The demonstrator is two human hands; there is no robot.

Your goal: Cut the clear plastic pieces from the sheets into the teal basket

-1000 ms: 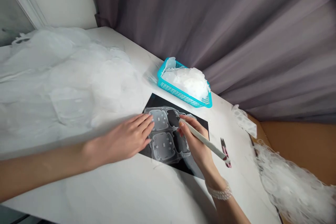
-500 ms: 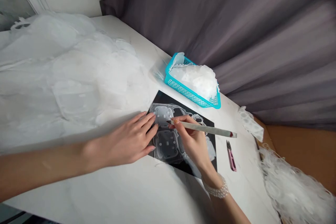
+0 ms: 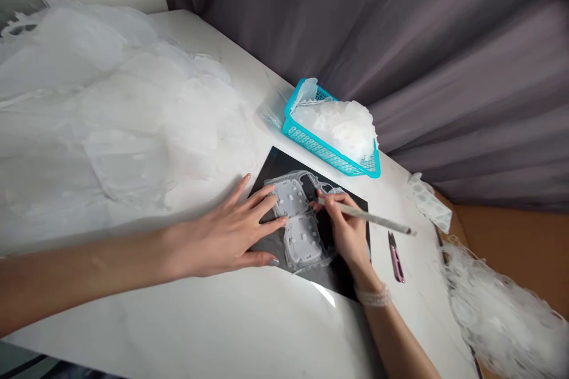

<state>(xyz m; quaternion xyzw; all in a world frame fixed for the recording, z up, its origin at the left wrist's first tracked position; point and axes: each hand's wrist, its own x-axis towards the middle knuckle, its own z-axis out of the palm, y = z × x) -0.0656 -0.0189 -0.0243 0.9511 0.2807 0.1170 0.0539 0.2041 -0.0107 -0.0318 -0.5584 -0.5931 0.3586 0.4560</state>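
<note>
My left hand (image 3: pixel 242 231) lies with its fingers spread, the fingertips on the left edge of a translucent molded sheet (image 3: pixel 303 239). That sheet shows two rounded square panels on its left side and open gaps to their right. Beneath it is a black mat (image 3: pixel 284 160). In my right hand (image 3: pixel 349 231) I grip a slim pale pen-like tool (image 3: pixel 377 219), its back end pointing right. Its tip is near the sheet's upper gap; whether it touches I cannot tell.
A turquoise basket (image 3: pixel 329 157) heaped with white translucent pieces (image 3: pixel 347 127) stands behind the mat. Pink thread snips (image 3: pixel 396 257) lie to the right. A big pile of translucent sheets (image 3: pixel 124 112) covers the left. Stringy scraps (image 3: pixel 498 302) and a small sheet piece (image 3: pixel 429 201) sit at the right edge.
My right hand moved from the sheet's upper left panel back rightward with the tool. The left fingers have spread wider, and the sheet has shifted and turned a little on the mat.
</note>
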